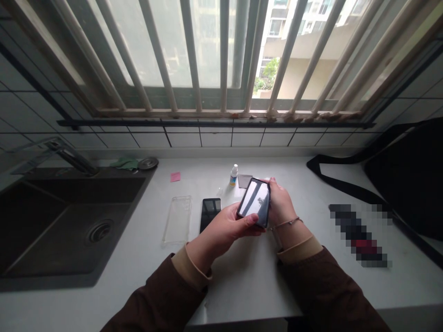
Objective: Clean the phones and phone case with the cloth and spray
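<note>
A dark-edged phone (255, 202) with a reflective screen is held above the counter between my hands. My left hand (230, 224) grips its lower left part, thumb over the screen's bottom edge. Along the right side, my right hand (279, 200) holds it, with the fingers behind mostly hidden. A second phone (210, 214) lies on the counter, partly covered by my left hand. To its left is a clear phone case (177, 220). Behind the held phone stand a small white bottle (234, 175) and a grey cloth square (244, 180).
A dark sink (117, 272) with a faucet (74, 159) is at the left, a green cloth (124, 163) behind it. A pink note (175, 176) lies on the white counter (249, 295). A black bag (408, 184) with straps and a blurred-out object (360, 235) are at the right.
</note>
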Demonstrator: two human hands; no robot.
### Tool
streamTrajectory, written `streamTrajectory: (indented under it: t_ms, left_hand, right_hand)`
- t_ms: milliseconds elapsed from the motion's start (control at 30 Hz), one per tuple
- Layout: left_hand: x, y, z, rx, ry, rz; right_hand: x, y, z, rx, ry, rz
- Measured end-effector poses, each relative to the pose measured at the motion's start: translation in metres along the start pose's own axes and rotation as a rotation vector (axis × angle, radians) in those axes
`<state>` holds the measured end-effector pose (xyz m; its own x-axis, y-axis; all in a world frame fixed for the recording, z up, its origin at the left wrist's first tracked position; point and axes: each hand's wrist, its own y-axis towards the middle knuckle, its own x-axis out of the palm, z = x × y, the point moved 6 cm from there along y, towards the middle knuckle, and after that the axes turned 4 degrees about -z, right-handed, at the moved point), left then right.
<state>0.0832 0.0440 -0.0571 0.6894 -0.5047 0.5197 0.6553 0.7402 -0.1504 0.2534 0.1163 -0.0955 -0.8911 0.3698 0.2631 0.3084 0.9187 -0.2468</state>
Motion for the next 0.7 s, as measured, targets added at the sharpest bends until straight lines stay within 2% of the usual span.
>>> streamTrajectory:
  t_ms: [300,533,600,700]
  left_hand:
    - [-0.004,0.0,-0.004,-0.061,-0.004,0.077]
    - [-0.013,0.002,-0.021,-0.163,-0.037,0.146]
    - [-0.012,0.004,-0.021,-0.133,-0.038,0.146]
    - [-0.009,0.005,-0.011,0.0,0.006,0.127]
  right_hand:
    - [0.005,-0.002,0.003,0.038,0.015,-0.039]
    - [0.003,-0.006,-0.01,-0.056,-0.063,0.001]
    - [0.004,-0.009,-0.012,-0.05,-0.056,0.011]
    - [0.013,-0.016,-0.012,-0.014,-0.104,-0.069]
